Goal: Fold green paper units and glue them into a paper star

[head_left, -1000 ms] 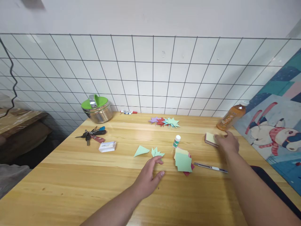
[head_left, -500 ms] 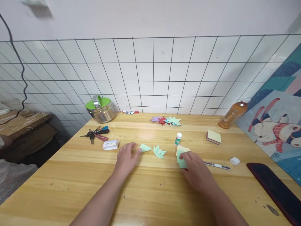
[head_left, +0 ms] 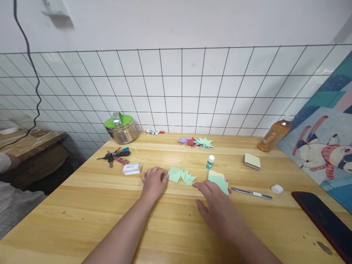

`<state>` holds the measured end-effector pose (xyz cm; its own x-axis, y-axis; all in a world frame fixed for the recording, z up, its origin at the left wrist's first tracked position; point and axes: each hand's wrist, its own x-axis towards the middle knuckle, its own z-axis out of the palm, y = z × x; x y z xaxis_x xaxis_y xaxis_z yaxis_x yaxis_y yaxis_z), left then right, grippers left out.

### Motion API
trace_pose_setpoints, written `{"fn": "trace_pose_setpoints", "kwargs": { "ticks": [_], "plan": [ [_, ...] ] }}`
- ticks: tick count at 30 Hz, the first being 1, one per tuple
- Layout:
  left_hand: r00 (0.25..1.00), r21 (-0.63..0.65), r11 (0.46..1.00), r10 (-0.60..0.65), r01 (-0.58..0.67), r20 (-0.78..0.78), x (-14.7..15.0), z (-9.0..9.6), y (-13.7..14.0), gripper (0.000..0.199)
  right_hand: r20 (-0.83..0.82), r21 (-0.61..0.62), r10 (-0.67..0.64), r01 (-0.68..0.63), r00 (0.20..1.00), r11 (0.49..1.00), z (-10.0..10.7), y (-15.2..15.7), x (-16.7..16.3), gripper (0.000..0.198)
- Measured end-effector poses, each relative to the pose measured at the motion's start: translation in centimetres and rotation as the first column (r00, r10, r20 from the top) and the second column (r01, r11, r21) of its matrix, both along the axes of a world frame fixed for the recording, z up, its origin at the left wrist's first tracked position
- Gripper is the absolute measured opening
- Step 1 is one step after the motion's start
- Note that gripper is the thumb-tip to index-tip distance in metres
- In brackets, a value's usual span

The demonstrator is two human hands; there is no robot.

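Note:
A light green paper square (head_left: 174, 175) lies on the table, its left edge between the thumb and index finger of my left hand (head_left: 155, 182). Right beside it is a pointed, folded green paper piece (head_left: 188, 178). My right hand (head_left: 213, 205) is open and holds nothing, its index fingertip close to that folded piece. Behind my right fingers rests a stack of coloured paper sheets (head_left: 219, 182), a green one on top. A white-capped glue stick (head_left: 210, 162) stands just beyond the stack.
Folded paper stars (head_left: 203, 143), a marker (head_left: 155, 132) and a green-lidded pot (head_left: 121, 128) are along the back. Keys (head_left: 114, 156) and a small white box (head_left: 132, 168) lie left. Rightward are a utility knife (head_left: 253, 193), note pad (head_left: 252, 161), bottle (head_left: 273, 135), white cap (head_left: 277, 189) and phone (head_left: 324, 220).
My right hand has left the paper stack and moved left toward the folded piece. Beside my left hand, the green paper now shows as a square instead of a pointed shape.

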<state>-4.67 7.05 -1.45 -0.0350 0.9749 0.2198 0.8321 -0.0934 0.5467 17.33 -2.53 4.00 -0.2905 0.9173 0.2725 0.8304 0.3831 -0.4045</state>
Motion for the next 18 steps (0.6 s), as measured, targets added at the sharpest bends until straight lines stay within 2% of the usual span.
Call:
{"fn": "trace_pose_setpoints", "kwargs": {
  "ticks": [3,5,7,8,9,10,11,13,15,18],
  "plan": [
    [0.997,0.032,0.999,-0.029,0.027,0.07,-0.3,0.5,-0.2,0.011,-0.037,0.008,0.057,-0.056,0.998,0.998,0.3,0.0,-1.6,0.036],
    [0.987,0.057,0.997,-0.056,0.048,0.148,-0.3,1.1,-0.8,0.015,-0.141,0.024,0.014,-0.011,0.99,1.0,-0.6,0.0,-2.2,0.035],
    [0.959,0.066,0.993,-0.114,0.1,0.259,0.2,1.7,-1.9,0.018,-0.311,-0.032,-0.055,0.047,0.949,0.998,-1.9,0.0,-2.5,0.038],
    [0.866,0.041,0.978,-0.198,0.203,0.459,0.8,1.9,-2.6,0.016,-0.414,-0.097,-0.088,0.052,0.906,0.994,-2.6,0.0,-2.5,0.046],
    [0.741,0.013,0.949,-0.255,0.316,0.621,1.4,2.0,-3.3,0.016,-0.522,-0.175,-0.114,0.025,0.845,0.984,-3.2,0.1,-2.5,0.057],
    [0.629,-0.009,0.911,-0.277,0.412,0.727,2.1,2.0,-4.1,0.017,-0.619,-0.248,-0.132,-0.034,0.774,0.968,-3.6,0.1,-2.4,0.065],
    [0.535,-0.027,0.867,-0.282,0.497,0.797,2.9,1.9,-4.8,0.019,-0.697,-0.312,-0.148,-0.111,0.702,0.944,-3.8,0.1,-2.3,0.068],
    [0.398,-0.046,0.786,-0.261,0.617,0.879,4.1,1.6,-5.8,0.021,-0.783,-0.398,-0.187,-0.247,0.593,0.884,-3.7,0.3,-2.0,0.056],
    [0.351,-0.044,0.757,-0.25,0.652,0.903,4.8,1.3,-6.3,0.022,-0.807,-0.446,-0.238,-0.294,0.54,0.845,-3.3,0.5,-1.7,0.036],
    [0.39,-0.057,0.757,-0.269,0.65,0.88,4.9,1.2,-6.4,0.021,-0.811,-0.484,-0.33,-0.237,0.484,0.842,-2.8,0.9,-1.4,0.027]
  ]
}}
